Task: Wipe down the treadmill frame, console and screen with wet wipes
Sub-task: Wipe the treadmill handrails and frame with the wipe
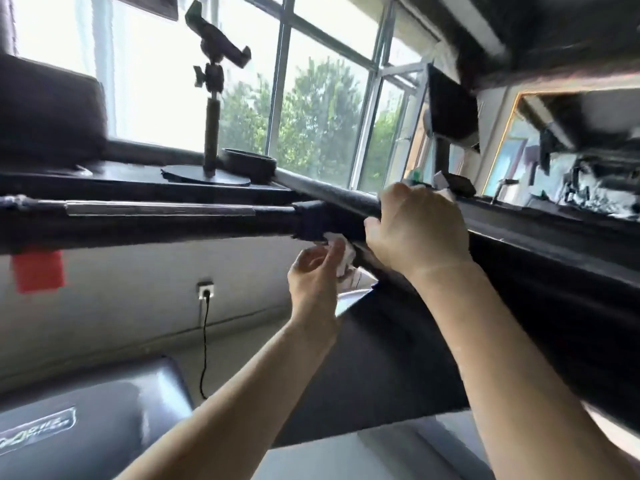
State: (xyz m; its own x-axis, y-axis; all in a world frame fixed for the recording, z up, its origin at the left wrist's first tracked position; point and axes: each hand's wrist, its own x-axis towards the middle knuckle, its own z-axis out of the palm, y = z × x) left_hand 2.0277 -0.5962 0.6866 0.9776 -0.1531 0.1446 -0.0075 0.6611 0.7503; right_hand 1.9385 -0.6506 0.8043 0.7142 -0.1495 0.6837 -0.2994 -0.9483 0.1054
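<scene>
It is best to rub the wipe (341, 254) slowly along the under side of the black bar (156, 223) and press well. The left hand (317, 275) pinches the wipe, which touches the bar at its 12 o'clock. At 2 o'clock, the right hand (417, 230) curls round the bar. Far off at 11 o'clock stands a phone holder (213, 64).
</scene>
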